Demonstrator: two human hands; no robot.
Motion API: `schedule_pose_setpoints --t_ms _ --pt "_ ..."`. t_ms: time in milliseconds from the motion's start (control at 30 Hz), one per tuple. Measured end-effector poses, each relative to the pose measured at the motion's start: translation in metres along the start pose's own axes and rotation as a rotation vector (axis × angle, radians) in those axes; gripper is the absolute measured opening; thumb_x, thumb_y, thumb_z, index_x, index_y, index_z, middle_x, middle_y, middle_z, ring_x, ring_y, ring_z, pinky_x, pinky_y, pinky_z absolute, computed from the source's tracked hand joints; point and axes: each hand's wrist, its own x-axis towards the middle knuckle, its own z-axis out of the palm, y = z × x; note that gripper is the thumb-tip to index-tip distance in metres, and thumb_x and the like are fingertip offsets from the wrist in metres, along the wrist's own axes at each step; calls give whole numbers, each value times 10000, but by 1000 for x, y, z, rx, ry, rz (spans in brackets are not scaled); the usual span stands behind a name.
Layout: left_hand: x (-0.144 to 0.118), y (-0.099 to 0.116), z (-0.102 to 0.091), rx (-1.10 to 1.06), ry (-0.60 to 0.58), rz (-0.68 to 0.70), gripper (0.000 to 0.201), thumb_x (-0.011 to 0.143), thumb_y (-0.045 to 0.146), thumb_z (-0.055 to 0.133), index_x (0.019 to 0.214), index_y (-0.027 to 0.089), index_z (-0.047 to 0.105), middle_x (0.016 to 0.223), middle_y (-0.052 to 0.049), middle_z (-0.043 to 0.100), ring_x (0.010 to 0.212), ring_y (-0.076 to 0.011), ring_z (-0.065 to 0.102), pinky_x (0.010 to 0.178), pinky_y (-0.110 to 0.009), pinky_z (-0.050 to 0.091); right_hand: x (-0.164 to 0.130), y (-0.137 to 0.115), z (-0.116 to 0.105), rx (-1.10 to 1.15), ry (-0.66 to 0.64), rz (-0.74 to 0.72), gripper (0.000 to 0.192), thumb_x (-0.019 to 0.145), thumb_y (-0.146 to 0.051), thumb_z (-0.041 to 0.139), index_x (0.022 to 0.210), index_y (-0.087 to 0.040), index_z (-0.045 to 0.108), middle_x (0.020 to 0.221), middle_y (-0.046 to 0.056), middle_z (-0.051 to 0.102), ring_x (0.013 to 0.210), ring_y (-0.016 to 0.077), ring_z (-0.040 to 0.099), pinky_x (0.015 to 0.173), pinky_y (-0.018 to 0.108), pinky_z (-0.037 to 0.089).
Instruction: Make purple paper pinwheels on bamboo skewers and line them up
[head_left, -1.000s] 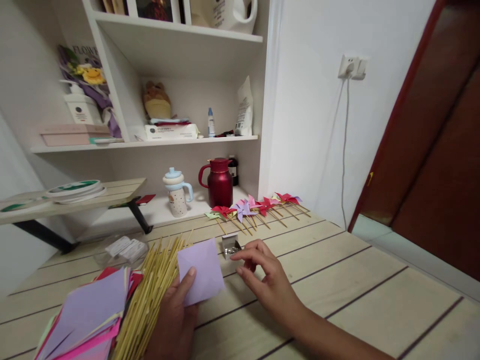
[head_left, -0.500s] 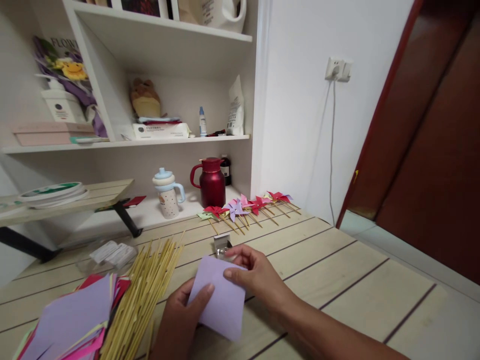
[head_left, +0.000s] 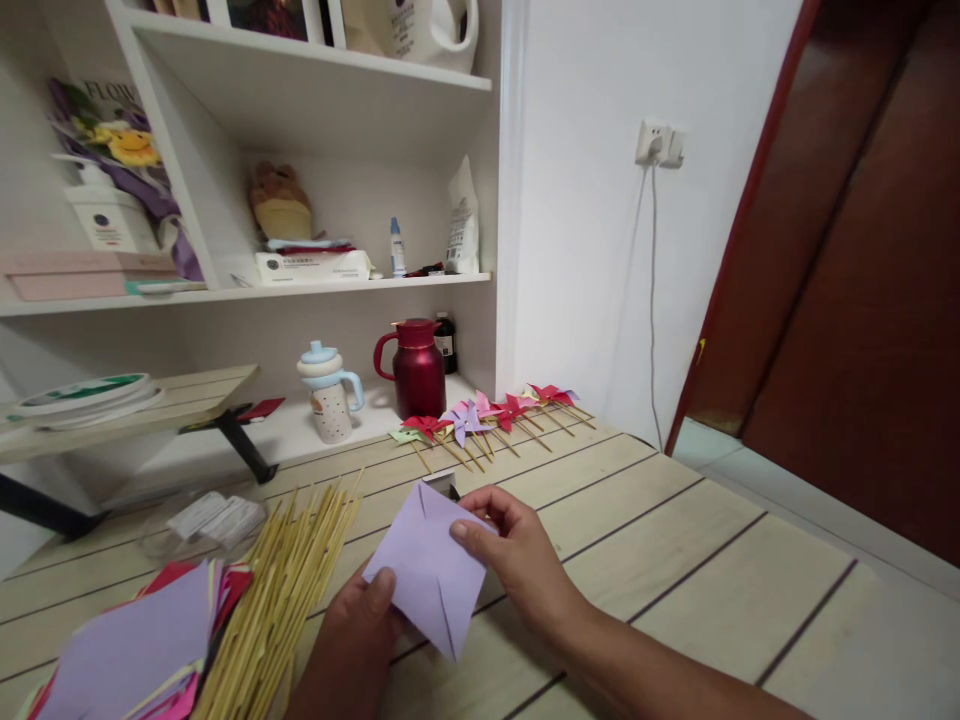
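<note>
Head view: the left hand [head_left: 360,630] and right hand [head_left: 517,560] pinch a lilac paper square [head_left: 431,565] above the tabletop [head_left: 675,560]. It hangs diamond-wise, one corner pointing down toward the person.

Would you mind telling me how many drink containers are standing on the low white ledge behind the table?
2. The white spotted cup with a blue lid stands left; the dark red jug stands right of it. A small dark bottle sits behind the jug; more could be hidden there.

The lilac sheet [head_left: 429,570] is matt, creased paper. The tabletop [head_left: 675,560] is pale, smooth wood planks. The sticks [head_left: 289,590] look like dry bamboo. The red jug [head_left: 416,368] shines glossy.
</note>
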Motion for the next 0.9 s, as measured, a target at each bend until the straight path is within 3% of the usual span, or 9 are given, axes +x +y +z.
schedule_pose_setpoints --t_ms 100,200,267,333,400,500,667,800,900 --pt "3 -12 -3 -32 -105 -81 360 568 430 858 786 160 762 719 -85 757 705 -261 674 744 -393 564 -2 2 1 -40 -35 -1 209 728 -302 768 822 -175 631 742 -13 618 649 135 553 596 239 414" --pt "-1 -10 -5 4 -68 -74 337 651 410 821 867 157 768 765 -65 760 666 -215 648 742 -372 554 -4 3 2 -161 -54 -65 211 756 -244 733 942 -200 644 836 6 626 705 159 575 623 261 450" --pt "-6 0 -6 61 -29 -4 311 675 408 798 883 176 783 761 -53 753 720 -232 651 792 -373 542 -6 2 2 -317 -28 -228 343 763 -184 718 1090 -238 630 980 30 617 836 190 591 741 310 494" --pt "-10 11 -7 167 51 100 278 574 318 857 817 192 806 678 -41 731 786 -263 652 867 -356 513 -8 0 0 -488 -7 -437 445 775 -142 706 1187 -271 599 1112 55 574 1012 226 566 903 372 480" --pt "-12 20 -8 330 134 201 266 479 227 877 738 209 817 641 -44 728 776 -276 645 873 -342 500 -11 -2 -1 -624 -11 -597 426 799 -130 692 1184 -288 605 1195 69 523 1148 251 510 1004 414 429" --pt "-13 24 -8 441 138 234 205 516 239 839 719 215 820 655 -53 742 685 -267 626 805 -354 516 -17 -5 -1 -783 -30 -726 349 822 -121 680 1114 -309 641 1258 66 471 1214 273 462 1025 450 396" --pt "-19 25 3 250 128 150 179 527 293 841 678 205 803 697 -63 756 733 -276 652 732 -339 535 -22 -6 3 -948 -140 -825 362 793 -109 716 1088 -311 663 1382 49 387 1288 311 387 1051 492 333" --pt "-23 31 14 16 63 73 226 532 376 847 613 178 774 683 -88 744 687 -246 640 684 -317 534 -22 -1 5 -954 -198 -838 348 760 -127 758 1039 -323 689 1429 19 358 1309 311 366 1079 501 292" --pt "-21 33 18 -38 49 48 261 535 419 845 596 181 758 620 -76 721 613 -226 613 644 -325 527 -21 2 6 -940 -213 -848 347 735 -114 775 999 -327 700 1433 5 367 1308 307 369 1081 500 288"
